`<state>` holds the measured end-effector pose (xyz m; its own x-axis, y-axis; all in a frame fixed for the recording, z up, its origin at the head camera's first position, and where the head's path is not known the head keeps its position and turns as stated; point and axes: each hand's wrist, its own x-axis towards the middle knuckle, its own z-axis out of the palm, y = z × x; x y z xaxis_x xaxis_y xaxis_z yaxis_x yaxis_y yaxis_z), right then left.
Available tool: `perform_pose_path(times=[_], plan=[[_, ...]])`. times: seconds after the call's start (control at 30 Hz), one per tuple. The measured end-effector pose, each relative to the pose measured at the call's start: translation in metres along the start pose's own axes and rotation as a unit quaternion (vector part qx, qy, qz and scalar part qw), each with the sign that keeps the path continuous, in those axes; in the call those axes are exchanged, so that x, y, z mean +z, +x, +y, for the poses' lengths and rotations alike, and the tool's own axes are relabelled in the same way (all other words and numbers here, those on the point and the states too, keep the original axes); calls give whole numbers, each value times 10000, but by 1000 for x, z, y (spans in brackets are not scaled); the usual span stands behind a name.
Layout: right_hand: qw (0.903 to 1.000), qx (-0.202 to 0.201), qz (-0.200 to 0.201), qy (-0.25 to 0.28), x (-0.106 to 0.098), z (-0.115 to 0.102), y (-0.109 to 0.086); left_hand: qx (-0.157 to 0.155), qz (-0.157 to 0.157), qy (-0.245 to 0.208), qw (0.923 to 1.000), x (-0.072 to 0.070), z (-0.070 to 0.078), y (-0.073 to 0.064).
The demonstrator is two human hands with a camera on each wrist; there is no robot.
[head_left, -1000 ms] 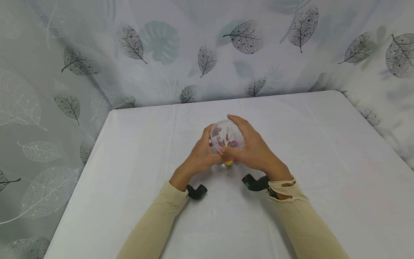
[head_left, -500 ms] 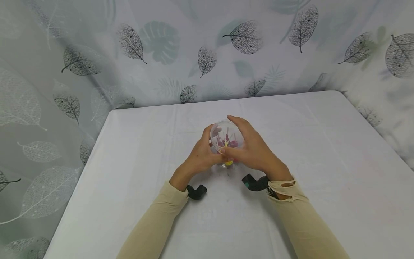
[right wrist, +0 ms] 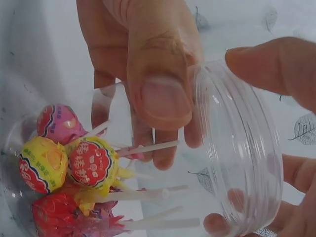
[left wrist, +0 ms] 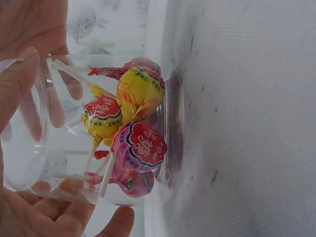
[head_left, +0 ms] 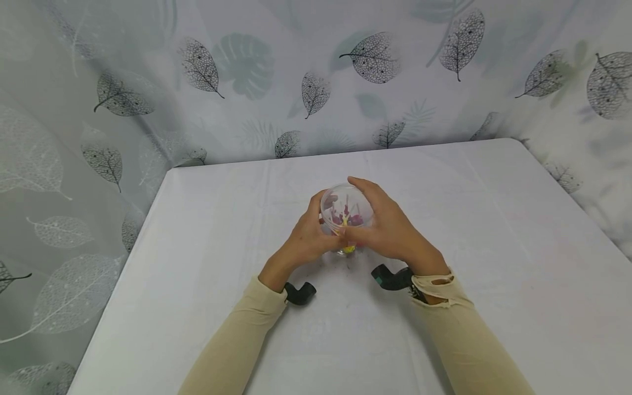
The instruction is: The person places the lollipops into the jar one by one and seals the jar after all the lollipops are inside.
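Observation:
Between both hands a clear plastic jar (left wrist: 174, 128) stands upright on the white table. Inside lie several wrapped lollipops (left wrist: 140, 145) in yellow, pink and red, heads at the bottom and white sticks upward. My left hand (head_left: 305, 236) grips the jar's body, its fingers curved round the left side. A clear ridged lid (right wrist: 247, 163) sits at the jar's mouth. My right hand (head_left: 390, 227) holds this lid from the right, with its thumb at the near edge and its fingers reaching to the far edge. The two thumbs overlap in the head view.
A white cloth covers the table (head_left: 222, 219), with a few dark specks near the jar. Leaf-printed curtains (head_left: 316, 66) hang behind it and along the sides. Black curved wrist attachments (head_left: 300, 293) stick out close to the tabletop.
The right hand and wrist have shifted very slightly to the right at the lid. The left hand and the jar look the same as before.

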<state>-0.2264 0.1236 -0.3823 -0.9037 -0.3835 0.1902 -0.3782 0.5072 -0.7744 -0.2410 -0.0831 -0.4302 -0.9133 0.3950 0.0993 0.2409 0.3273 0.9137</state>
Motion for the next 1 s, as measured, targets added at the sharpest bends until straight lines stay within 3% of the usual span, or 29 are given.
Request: perform_pose_path(times=[0.17,0.4,0.63,0.87,1.0], plan=[[9997,-8,173,-144,3,-1,1,-27,-18,1,10000,0,0,0],[9999,39,-101,-39,1,-1,-1,30,-18,-20,10000,0,-1,0],[9994,74,210,-252,5,-1,1,-12,-44,-33,10000,0,-1,0],[10000,58,-60,-49,1,-1,0,20,-28,-20,10000,0,-3,1],[9998,151,32,-99,1,-1,1,16,-30,-12,10000,0,-2,1]])
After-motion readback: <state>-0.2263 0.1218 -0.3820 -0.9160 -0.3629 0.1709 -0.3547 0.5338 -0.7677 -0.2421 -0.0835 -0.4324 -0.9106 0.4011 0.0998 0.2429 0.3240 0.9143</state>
